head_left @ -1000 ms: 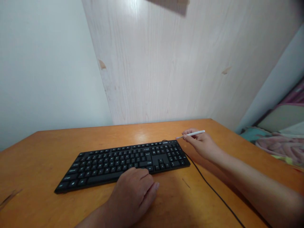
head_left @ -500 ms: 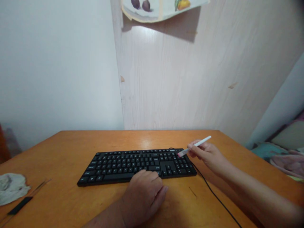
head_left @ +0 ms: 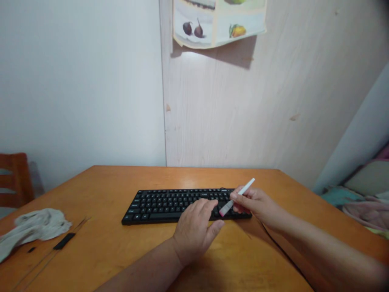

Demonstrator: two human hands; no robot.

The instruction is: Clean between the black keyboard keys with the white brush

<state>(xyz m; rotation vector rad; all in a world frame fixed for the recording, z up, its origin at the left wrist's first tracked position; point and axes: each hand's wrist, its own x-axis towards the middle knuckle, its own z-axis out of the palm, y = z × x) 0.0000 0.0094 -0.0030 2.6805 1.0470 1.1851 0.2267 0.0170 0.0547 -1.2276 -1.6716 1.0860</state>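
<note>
A black computer keyboard (head_left: 164,202) lies on the orange wooden table (head_left: 91,190), its cable running off to the right. My left hand (head_left: 194,231) rests on its middle, fingers on the keys and holding nothing. My right hand (head_left: 252,202) pinches a slim white brush (head_left: 241,195) with a pink bristle tip. That tip sits low over the keys at the right end of the keyboard, close to my left fingers. Whether it touches them is hard to tell.
A crumpled grey cloth (head_left: 39,229) and a small black object (head_left: 64,241) lie on the table's left side. A wooden chair (head_left: 13,174) stands beyond the left edge. Bedding (head_left: 364,198) is at the right, and a fruit poster (head_left: 217,24) hangs on the wall.
My left hand has slid right and farther onto the keyboard. The brush has swung down, its pink tip now lower among the right-hand keys. The view has levelled and risen, showing more wall and poster.
</note>
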